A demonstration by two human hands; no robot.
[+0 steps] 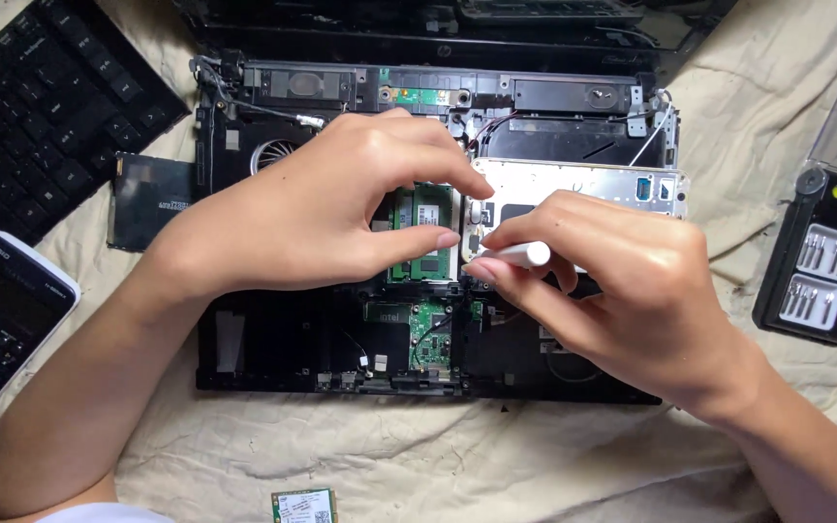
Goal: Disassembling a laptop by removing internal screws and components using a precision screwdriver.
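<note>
Down at the bottom edge, a small green card point(303, 506) lies on the cream cloth point(438, 455), well apart from both hands. Just above it sits the open black laptop point(273, 339) with its insides showing — the left hand point(312, 208) hovers over the middle, thumb and first finger a little apart right above the green memory stick point(425, 232), while the right hand point(632, 291) has its fingers pinched shut on a thin white tool point(520, 255) beside the silver metal plate point(573, 184). Off to the sides lie a black keyboard point(41, 107) and calculator point(2, 320) on the left — and a black case of screwdriver bits point(821, 257) on the right.
</note>
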